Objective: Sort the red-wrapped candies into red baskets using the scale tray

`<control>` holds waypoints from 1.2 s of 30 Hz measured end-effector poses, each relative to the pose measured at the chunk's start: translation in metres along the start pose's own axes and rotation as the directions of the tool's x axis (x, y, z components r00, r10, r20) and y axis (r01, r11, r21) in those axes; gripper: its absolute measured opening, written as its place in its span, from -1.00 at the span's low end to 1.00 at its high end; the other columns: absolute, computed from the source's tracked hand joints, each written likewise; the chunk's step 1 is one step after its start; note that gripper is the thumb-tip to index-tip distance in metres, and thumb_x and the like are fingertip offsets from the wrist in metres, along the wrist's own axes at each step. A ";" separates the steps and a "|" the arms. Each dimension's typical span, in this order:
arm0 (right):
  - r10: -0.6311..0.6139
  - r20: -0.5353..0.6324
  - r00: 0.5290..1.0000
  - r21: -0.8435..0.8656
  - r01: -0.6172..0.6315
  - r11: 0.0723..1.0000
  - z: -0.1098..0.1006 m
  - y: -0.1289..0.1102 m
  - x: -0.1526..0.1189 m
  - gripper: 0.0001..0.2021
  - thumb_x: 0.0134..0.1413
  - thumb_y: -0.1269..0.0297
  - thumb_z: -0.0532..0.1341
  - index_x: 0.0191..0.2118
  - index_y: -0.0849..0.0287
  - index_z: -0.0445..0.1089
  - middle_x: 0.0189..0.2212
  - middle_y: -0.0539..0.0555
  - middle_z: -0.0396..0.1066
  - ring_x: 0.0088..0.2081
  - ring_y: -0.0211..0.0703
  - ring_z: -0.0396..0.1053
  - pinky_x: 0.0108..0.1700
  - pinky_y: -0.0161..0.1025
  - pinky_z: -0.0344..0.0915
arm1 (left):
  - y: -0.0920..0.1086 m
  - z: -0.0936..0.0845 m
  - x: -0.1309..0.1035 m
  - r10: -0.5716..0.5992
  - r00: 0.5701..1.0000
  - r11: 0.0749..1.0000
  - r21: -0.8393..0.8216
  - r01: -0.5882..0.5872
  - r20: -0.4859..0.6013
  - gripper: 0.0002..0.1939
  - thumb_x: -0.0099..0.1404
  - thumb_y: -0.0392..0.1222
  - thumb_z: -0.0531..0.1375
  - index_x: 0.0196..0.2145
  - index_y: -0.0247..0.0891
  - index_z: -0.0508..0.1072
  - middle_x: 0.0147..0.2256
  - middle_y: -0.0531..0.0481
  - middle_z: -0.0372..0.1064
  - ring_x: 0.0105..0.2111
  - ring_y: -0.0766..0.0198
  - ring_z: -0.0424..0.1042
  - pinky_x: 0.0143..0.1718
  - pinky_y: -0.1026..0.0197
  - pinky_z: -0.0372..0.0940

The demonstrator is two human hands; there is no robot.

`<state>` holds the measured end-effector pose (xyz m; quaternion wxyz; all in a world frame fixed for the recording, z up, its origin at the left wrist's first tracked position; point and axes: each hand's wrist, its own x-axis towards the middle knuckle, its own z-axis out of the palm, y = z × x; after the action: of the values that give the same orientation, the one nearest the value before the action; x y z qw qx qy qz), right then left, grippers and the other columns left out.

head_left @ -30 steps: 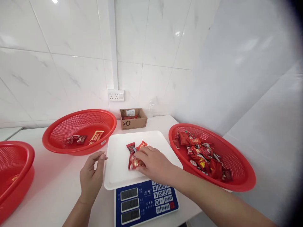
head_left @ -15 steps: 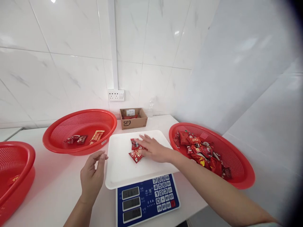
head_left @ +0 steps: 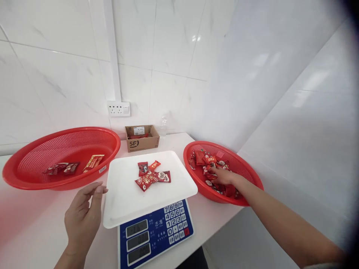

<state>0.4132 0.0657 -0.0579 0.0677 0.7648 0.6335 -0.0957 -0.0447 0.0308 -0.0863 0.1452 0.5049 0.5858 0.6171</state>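
Note:
My left hand [head_left: 85,215] is beside the left edge of a white tray [head_left: 123,205], its fingers curled with thumb near forefinger; whether anything is between them is too small to tell. The tray rests on a blue electronic scale [head_left: 155,235]. Several red wrapped packets [head_left: 146,181] lie in a loose cluster on the tray. My right hand [head_left: 224,176] reaches into the right red basket [head_left: 252,186], with its fingertips among many red packets [head_left: 230,190]; what its fingers touch or hold is partly hidden.
At the left, another red basket [head_left: 30,160] holds a few packets. Behind the tray, a small cardboard box [head_left: 144,144] with red items stands near the wall. A clear plastic object [head_left: 163,125] is beside it.
My right hand has moved from the packets on the tray to the right basket. More packets now show on the tray. The view has shifted, and my left hand remains by the tray's left edge.

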 end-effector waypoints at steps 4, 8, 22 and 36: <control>0.035 0.070 0.997 -0.001 -0.035 0.999 0.003 -0.003 0.004 -0.68 0.18 0.21 0.16 0.01 0.20 0.29 -0.04 0.13 0.33 -0.12 -0.10 0.37 -0.12 -0.04 0.35 | -0.001 0.000 0.001 -0.009 1.000 1.000 0.005 0.009 0.002 -0.68 0.18 0.11 0.14 -0.24 -0.15 0.43 -0.35 -0.01 0.45 -0.26 0.13 0.45 -0.05 0.00 0.31; 0.066 -0.025 0.997 0.058 -0.065 0.996 -0.004 -0.006 0.008 -0.70 0.18 0.18 0.15 -0.03 0.21 0.31 -0.08 0.11 0.35 -0.16 -0.14 0.37 -0.13 -0.07 0.35 | -0.004 0.001 0.002 -0.014 1.000 1.000 0.024 0.014 -0.003 -0.69 0.17 0.10 0.15 -0.25 -0.14 0.43 -0.35 0.00 0.45 -0.26 0.13 0.46 -0.05 0.01 0.32; -0.300 -0.354 0.886 0.351 0.424 0.835 -0.039 -0.140 -0.038 -0.75 0.14 0.23 0.09 -0.06 0.06 0.29 -0.22 0.06 0.48 -0.20 -0.09 0.42 -0.19 -0.19 0.29 | -0.001 -0.003 0.003 0.017 0.999 0.993 0.116 -0.021 0.037 -0.70 0.18 0.07 0.12 -0.27 -0.18 0.44 -0.38 -0.03 0.50 -0.32 0.16 0.49 -0.30 0.17 0.39; -0.464 -0.353 0.812 0.261 0.562 0.785 -0.024 -0.187 -0.024 -0.70 0.13 0.44 0.05 -0.05 0.12 0.38 -0.13 0.12 0.45 -0.11 -0.06 0.38 -0.09 -0.11 0.28 | 0.002 -0.005 0.004 0.064 0.997 0.993 0.101 -0.068 0.038 -0.72 0.20 0.04 0.12 -0.29 -0.20 0.44 -0.41 -0.03 0.51 -0.36 0.17 0.51 -0.38 0.21 0.39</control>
<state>0.2270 0.0832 -0.0257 -0.1866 0.5663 0.7941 -0.1177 -0.0500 0.0302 -0.0821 0.1088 0.5415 0.5971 0.5817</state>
